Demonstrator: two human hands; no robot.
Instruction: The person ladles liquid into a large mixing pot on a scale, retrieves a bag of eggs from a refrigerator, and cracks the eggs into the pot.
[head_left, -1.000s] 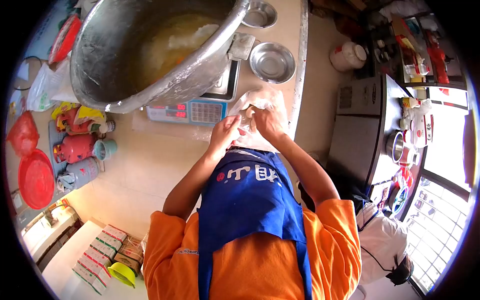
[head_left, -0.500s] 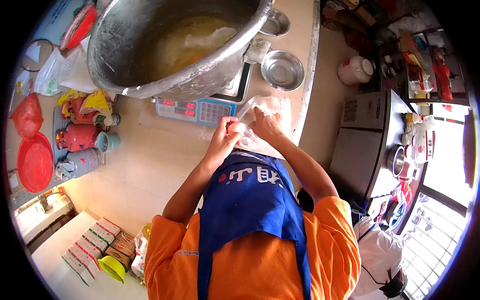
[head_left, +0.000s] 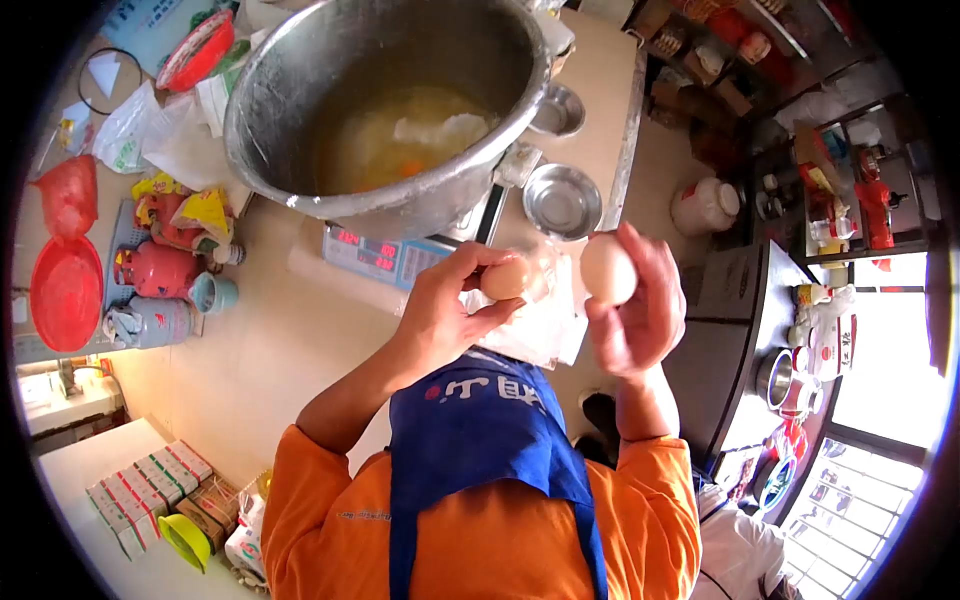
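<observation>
My left hand (head_left: 437,312) pinches an egg (head_left: 505,280) between thumb and fingers. A second, paler egg (head_left: 608,270) sits in my right hand (head_left: 648,305), raised at about the same height, with a gap between the two eggs. Below and behind them lies a clear plastic bag (head_left: 553,330) at the table edge; what it holds is hard to make out. Beyond my hands stands a large metal mixing bowl (head_left: 390,205) with pale yellowish contents and an orange spot in it. A blue digital scale (head_left: 370,252) with red digits shows under its near side.
Two small steel bowls, a nearer one (head_left: 562,202) and a farther one (head_left: 560,110), stand right of the mixing bowl. On the left are gas cylinders (head_left: 160,270) and a red basin (head_left: 66,295). A dark cabinet (head_left: 745,310) stands to the right.
My right hand has come out of the plastic bag and up, now with an egg in it. My left hand, still with its egg, has risen slightly. The view has shifted.
</observation>
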